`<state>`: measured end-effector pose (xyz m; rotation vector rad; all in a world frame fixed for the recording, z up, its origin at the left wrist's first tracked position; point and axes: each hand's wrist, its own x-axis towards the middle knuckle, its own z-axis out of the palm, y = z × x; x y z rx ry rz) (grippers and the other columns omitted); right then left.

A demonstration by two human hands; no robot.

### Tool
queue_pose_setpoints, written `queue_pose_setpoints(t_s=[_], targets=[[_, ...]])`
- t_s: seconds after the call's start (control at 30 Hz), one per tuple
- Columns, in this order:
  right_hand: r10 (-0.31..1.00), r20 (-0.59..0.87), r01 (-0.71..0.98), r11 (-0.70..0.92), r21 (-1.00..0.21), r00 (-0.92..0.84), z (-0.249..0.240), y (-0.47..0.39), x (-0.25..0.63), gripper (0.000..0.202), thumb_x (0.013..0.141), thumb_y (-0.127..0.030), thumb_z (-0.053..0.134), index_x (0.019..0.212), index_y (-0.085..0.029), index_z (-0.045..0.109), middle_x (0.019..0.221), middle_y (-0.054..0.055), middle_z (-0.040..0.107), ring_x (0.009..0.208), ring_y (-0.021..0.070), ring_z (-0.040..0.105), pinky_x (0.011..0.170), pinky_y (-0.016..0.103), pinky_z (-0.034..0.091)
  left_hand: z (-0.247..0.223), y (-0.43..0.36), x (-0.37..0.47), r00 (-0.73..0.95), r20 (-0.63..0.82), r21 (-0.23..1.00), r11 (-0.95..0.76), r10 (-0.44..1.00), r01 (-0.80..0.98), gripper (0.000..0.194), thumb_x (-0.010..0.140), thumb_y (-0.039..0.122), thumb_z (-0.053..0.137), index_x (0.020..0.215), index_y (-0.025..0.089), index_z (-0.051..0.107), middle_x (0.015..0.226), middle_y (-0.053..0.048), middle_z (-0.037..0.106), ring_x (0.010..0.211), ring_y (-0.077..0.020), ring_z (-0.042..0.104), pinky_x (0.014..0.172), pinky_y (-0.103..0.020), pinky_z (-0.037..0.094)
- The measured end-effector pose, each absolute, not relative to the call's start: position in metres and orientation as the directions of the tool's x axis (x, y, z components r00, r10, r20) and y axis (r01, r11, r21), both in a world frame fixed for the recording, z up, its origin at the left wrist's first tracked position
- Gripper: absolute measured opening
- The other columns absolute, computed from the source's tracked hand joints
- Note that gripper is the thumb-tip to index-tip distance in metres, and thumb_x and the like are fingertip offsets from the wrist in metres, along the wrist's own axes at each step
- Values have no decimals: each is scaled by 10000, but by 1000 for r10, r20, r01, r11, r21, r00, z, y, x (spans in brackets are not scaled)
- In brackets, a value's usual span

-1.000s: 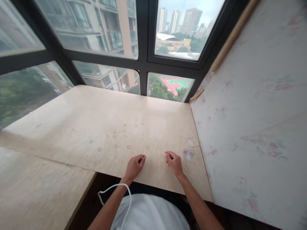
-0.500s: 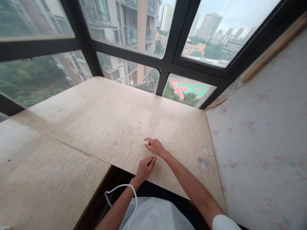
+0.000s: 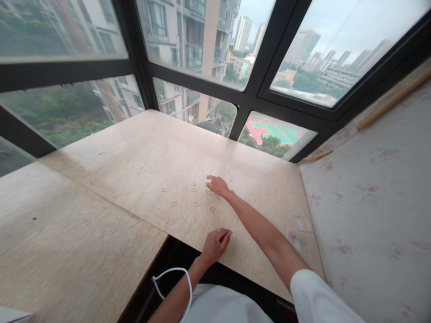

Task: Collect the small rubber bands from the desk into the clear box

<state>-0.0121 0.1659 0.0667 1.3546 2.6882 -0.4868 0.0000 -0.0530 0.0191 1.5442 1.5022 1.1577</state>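
Thin rings (image 3: 194, 190) lie near the parted fingers of the right hand (image 3: 218, 185); the left hand (image 3: 214, 245) has its fingers together.

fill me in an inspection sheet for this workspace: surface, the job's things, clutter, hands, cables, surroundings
Surface: pale, mottled tabletop, with a seam running across its left part.
Job's things: several small thin rings, scattered apart over the middle.
Clutter: clear plastic packets near the right wall; a white object, cut off at the bottom-left corner.
Left hand: curled near the front edge; contents hidden.
Right hand: extended among the rings; contact unclear.
Cables: one white cable, looped at the left forearm.
Surroundings: dark window frames behind; floral-patterned wall on the right.
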Motion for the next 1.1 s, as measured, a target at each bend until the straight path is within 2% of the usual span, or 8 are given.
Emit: queue_pose_setpoints(t_s=[0.17, 0.4, 0.6, 0.77, 0.93, 1.0, 1.1], targets=[[753, -271, 797, 593, -115, -599, 66, 188, -29, 338, 943, -343, 541, 1240, -181, 545, 1199, 89, 599, 999, 211, 617, 843, 413, 517, 18, -53, 0, -71, 133, 911, -93, 989, 401, 349, 954, 356, 411, 871, 178, 699, 736, -54, 680, 642, -152, 587, 604, -262, 416], [690, -292, 717, 697, 21, -662, 57, 193, -28, 310, 929, -324, 573, 1196, -167, 567, 1202, 85, 587, 1006, 212, 609, 847, 421, 520, 15, -53, 0, -68, 126, 905, -86, 990, 417, 344, 952, 345, 406, 849, 183, 691, 742, -60, 679, 660, -157, 592, 614, -267, 419], [665, -301, 686, 726, 47, -683, 56, 192, -12, 316, 927, -324, 577, 1198, -162, 565, 1201, 86, 587, 1013, 217, 607, 851, 428, 518, 15, -48, 1, -108, 111, 914, -59, 988, 400, 345, 943, 354, 412, 839, 184, 693, 739, -59, 684, 654, -160, 594, 619, -274, 424], [660, -343, 707, 707, -19, -669, 59, 194, -2, 326, 927, -327, 576, 1209, -165, 559, 1211, 87, 581, 1022, 220, 604, 855, 432, 515, 16, -45, 1, -122, 115, 912, -56, 986, 407, 340, 937, 345, 419, 821, 185, 695, 728, -58, 682, 642, -160, 590, 613, -274, 417], [631, -468, 763, 625, -165, -619, 64, 201, 9, 279, 933, -331, 568, 1154, -161, 584, 1133, 71, 616, 932, 186, 629, 795, 384, 539, 16, -45, 2, -115, 104, 900, -44, 988, 433, 358, 938, 368, 413, 815, 188, 697, 731, -63, 686, 645, -165, 594, 617, -279, 423], [619, -500, 783, 574, -239, -606, 65, 203, 15, 242, 924, -330, 582, 1072, -142, 615, 1022, 51, 652, 837, 160, 645, 740, 350, 546, 15, -45, 2, -111, 102, 897, -43, 989, 440, 365, 939, 376, 409, 815, 186, 696, 729, -63, 683, 648, -166, 593, 624, -279, 424], [624, -492, 795, 476, -377, -607, 65, 203, 27, 113, 842, -240, 650, 806, -133, 656, 713, 14, 679, 612, 121, 631, 648, 272, 516, 14, -46, 2, -105, 111, 895, -54, 988, 444, 360, 940, 375, 410, 818, 187, 693, 719, -58, 677, 642, -164, 590, 624, -275, 422]])
